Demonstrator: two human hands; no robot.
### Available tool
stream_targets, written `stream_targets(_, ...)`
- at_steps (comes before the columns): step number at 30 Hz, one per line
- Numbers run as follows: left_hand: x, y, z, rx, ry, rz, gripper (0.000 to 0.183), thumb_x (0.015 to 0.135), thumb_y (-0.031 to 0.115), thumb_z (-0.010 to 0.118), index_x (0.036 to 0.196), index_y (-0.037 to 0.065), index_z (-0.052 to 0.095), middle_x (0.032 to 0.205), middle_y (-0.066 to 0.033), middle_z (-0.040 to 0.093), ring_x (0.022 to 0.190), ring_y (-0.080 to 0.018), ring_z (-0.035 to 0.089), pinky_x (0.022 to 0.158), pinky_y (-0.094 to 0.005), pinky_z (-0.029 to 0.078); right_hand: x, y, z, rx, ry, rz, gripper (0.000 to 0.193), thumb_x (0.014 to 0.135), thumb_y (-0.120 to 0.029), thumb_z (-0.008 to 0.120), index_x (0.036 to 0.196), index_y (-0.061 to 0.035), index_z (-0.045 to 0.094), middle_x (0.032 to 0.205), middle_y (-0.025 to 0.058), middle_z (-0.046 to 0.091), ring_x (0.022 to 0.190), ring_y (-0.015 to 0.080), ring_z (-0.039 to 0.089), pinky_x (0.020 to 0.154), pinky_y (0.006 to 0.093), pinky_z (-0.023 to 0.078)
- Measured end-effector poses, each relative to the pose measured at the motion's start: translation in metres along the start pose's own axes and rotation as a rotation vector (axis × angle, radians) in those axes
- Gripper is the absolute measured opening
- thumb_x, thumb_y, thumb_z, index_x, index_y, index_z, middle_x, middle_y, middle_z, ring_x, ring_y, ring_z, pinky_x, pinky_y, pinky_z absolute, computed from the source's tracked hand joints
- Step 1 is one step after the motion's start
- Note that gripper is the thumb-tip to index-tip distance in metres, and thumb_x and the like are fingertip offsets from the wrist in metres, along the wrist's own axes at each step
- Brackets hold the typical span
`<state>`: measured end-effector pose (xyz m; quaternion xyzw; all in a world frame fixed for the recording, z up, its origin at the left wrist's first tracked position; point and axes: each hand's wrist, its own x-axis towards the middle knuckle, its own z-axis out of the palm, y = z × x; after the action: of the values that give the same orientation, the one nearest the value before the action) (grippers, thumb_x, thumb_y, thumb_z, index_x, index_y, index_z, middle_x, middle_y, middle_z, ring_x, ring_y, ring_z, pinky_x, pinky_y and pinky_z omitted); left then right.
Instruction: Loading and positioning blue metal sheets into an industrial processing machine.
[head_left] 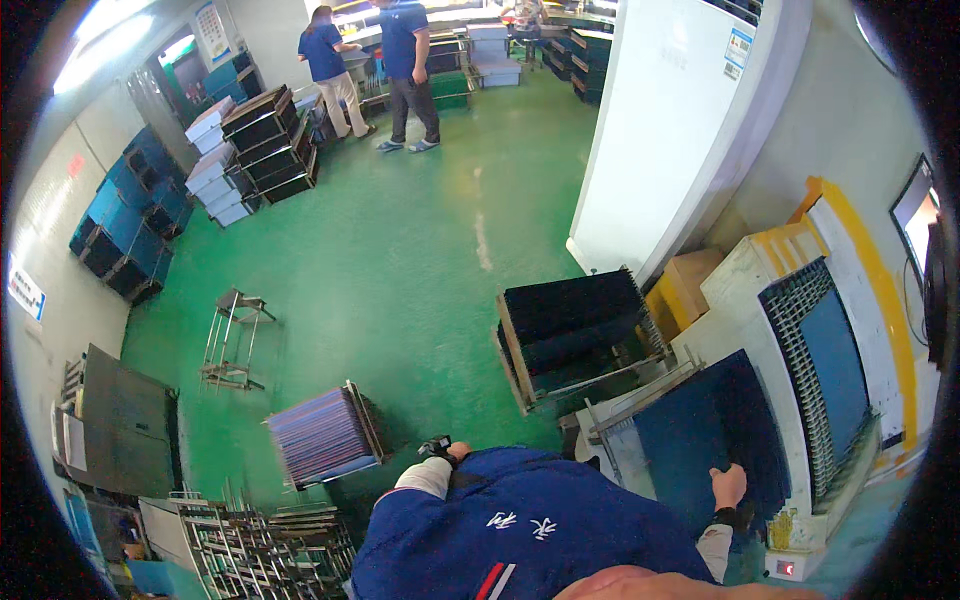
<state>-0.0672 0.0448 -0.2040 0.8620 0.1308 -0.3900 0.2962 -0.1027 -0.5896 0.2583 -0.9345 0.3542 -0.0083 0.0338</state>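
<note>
My right hand [729,487] is closed at a dark blue sheet [690,430], its fingers curled where two shades of blue meet. The sheet lies on a low stand with a metal rail [640,398], beside a white machine. My left hand [459,451] is close to my body at the front, with a small dark device [436,446] strapped at its wrist. Its fingers are too small and partly hidden to read. Left of it, a rack of upright purple-blue panels [322,437] stands on the floor.
A rack of black panels [575,325] stands ahead right, before a white cabinet [650,130]. The white machine [745,300] has a toothed conveyor [800,330]. Metal frames [265,540] crowd the lower left; a step stool [235,340] stands beyond. Two people [405,70] stand near far benches.
</note>
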Motion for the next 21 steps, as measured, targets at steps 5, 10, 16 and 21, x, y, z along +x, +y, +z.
stream_targets(5, -0.002, -0.008, -0.003, 0.128, 0.02, 0.307, 0.029, 0.078, 0.032, 0.058, 0.091, 0.009, 0.071, 0.088, -0.0132, 0.069, 0.078, -0.0318, 0.065, 0.067, -0.0447, 0.049, 0.003, 0.012, 0.016, 0.031, -0.054, -0.011, 0.047, 0.066, -0.027, 0.08, 0.097, 0.004, 0.064, 0.099, 0.0238, 0.065, 0.094, 0.0393, 0.062, 0.081, 0.0453, 0.049)
stream_targets(10, 0.0, -0.011, 0.001, 0.151, 0.103, 0.328, 0.021, 0.078, 0.028, 0.063, 0.082, 0.011, 0.074, 0.088, -0.0094, 0.072, 0.08, -0.0264, 0.069, 0.058, -0.0468, 0.05, -0.003, 0.0, 0.007, 0.004, 0.026, 0.003, 0.041, 0.063, -0.022, 0.08, 0.094, 0.0031, 0.068, 0.097, 0.0236, 0.066, 0.093, 0.0385, 0.064, 0.08, 0.044, 0.05)
stream_targets(16, 0.005, 0.002, 0.009, 0.292, 0.119, 0.142, 0.016, 0.078, 0.029, 0.063, 0.082, 0.018, 0.075, 0.089, -0.0038, 0.072, 0.082, -0.0229, 0.069, 0.061, -0.0434, 0.047, -0.008, -0.01, -0.006, -0.019, -0.046, 0.034, 0.047, 0.064, -0.026, 0.08, 0.098, 0.0034, 0.066, 0.102, 0.0236, 0.065, 0.097, 0.0384, 0.062, 0.082, 0.0441, 0.049)
stream_targets(21, 0.003, -0.014, 0.001, 0.3, -0.011, 0.565, 0.03, 0.077, 0.032, 0.056, 0.087, 0.008, 0.071, 0.087, -0.0198, 0.067, 0.082, -0.0391, 0.063, 0.071, -0.0479, 0.048, -0.001, 0.001, 0.004, -0.017, -0.026, -0.004, 0.046, 0.064, -0.03, 0.08, 0.094, 0.0022, 0.067, 0.095, 0.0229, 0.066, 0.092, 0.0392, 0.063, 0.078, 0.0448, 0.05)
